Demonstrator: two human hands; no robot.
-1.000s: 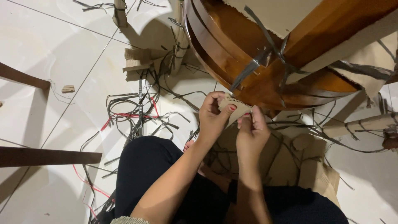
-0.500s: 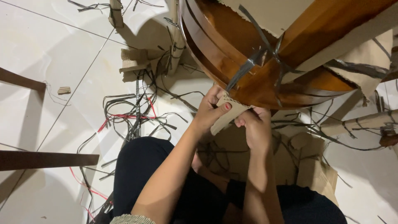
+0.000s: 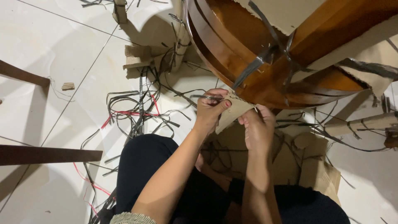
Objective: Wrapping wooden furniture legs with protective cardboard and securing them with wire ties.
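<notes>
A round polished wooden furniture piece [image 3: 248, 54], partly wrapped in torn brown cardboard and black plastic straps, hangs over my lap. Both my hands grip one strip of brown cardboard [image 3: 233, 113] just below its curved rim. My left hand [image 3: 210, 111] pinches the strip's left end, with a black strap [image 3: 207, 97] running under its fingertips. My right hand [image 3: 258, 129] clasps the strip's right end, fingers curled over it. The strip touches the wooden rim; how it is fastened there is hidden.
Cut black and red straps [image 3: 137, 112] lie tangled on the white tiled floor [image 3: 54, 45]. Cardboard scraps [image 3: 137, 62] lie beyond them, more cardboard [image 3: 315, 170] at my right. Dark wooden bars [image 3: 45, 155] reach in from the left. My legs in dark trousers [image 3: 145, 174] fill the bottom.
Both hands have risen with the cardboard strip from below the wooden piece up to its rim. The strip now shows stretched between them.
</notes>
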